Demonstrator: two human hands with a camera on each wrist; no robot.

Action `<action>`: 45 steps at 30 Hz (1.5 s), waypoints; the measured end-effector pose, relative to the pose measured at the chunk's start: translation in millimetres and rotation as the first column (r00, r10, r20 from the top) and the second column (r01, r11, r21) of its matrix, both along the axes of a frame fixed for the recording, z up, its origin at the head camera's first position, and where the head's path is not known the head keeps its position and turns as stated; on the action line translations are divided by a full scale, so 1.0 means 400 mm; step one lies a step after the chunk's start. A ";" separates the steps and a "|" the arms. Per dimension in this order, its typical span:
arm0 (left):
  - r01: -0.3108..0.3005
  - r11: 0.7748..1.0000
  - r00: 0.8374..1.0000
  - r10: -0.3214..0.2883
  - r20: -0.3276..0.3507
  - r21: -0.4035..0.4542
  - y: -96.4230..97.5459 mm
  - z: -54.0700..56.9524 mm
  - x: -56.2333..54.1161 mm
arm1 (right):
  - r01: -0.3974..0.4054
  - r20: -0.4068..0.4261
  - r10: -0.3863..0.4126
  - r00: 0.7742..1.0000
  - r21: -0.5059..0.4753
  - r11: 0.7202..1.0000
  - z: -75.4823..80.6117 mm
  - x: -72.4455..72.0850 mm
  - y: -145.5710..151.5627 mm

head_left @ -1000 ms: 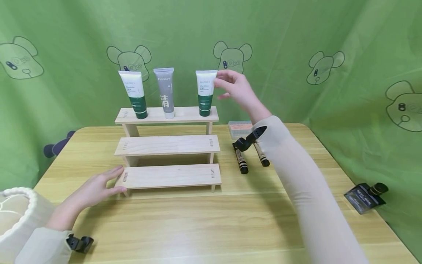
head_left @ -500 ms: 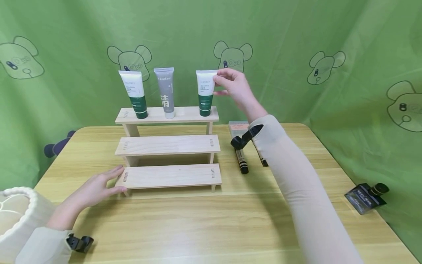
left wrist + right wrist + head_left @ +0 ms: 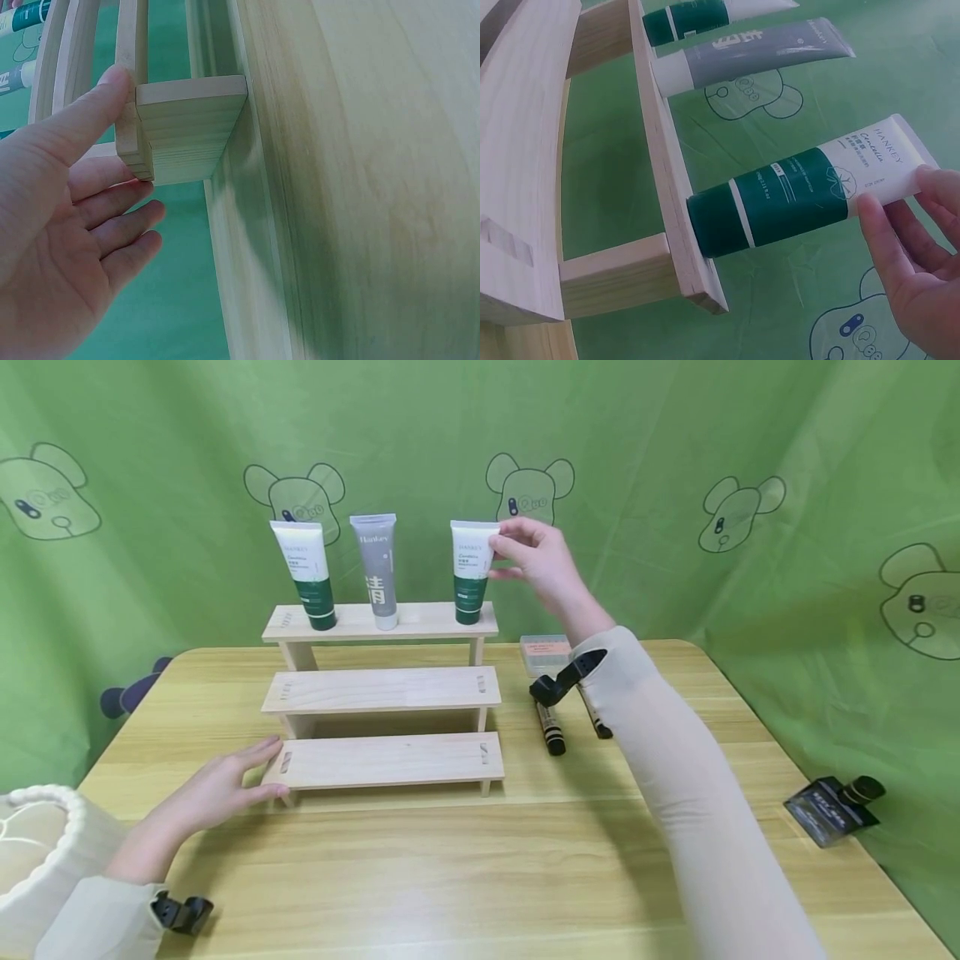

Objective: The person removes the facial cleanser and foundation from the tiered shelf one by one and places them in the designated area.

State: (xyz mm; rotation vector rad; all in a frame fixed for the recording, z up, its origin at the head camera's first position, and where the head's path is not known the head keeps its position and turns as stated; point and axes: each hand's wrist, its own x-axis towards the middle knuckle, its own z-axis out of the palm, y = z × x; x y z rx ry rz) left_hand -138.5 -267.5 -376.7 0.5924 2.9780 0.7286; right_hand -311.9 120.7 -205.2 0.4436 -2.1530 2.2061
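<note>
My right hand [image 3: 538, 560] pinches the right edge of a white-and-green squeeze tube [image 3: 472, 572] near its flat top. The tube stands cap-down at the right end of the top step of a wooden three-step display stand [image 3: 382, 762]; in the right wrist view its green cap [image 3: 711, 225] meets the board. A grey tube [image 3: 377, 568] and another white-and-green tube [image 3: 306, 577] stand farther left on that step. My left hand [image 3: 217, 789] grips the left end of the lowest step, with the thumb [image 3: 112, 86] on one edge and the fingers at the other.
Right of the stand lie two dark-capped tubes [image 3: 551, 731] and a clear flat box [image 3: 546, 652], partly behind my right wrist. A black package [image 3: 828, 810] lies at the table's right edge. A white ruffled lampshade-like object [image 3: 56, 852] stands front left. Green curtain [image 3: 637, 443] hangs behind.
My right hand has closed from beside the tube onto its edge. The tube has shifted slightly to the right. My left hand stays where it was.
</note>
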 end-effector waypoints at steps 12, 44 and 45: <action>0.001 1.000 1.000 -0.001 0.004 0.004 0.002 0.006 0.001 | -0.045 0.015 0.046 0.999 -0.077 0.996 -0.003 0.082 0.092; -0.011 1.000 1.000 0.011 0.015 0.006 0.003 0.004 0.004 | -0.211 0.374 0.127 0.919 0.193 0.958 -0.396 0.219 0.322; -0.010 1.000 1.000 0.010 0.014 0.006 0.003 0.005 0.003 | -0.220 0.386 0.130 0.913 0.198 0.955 -0.405 0.223 0.326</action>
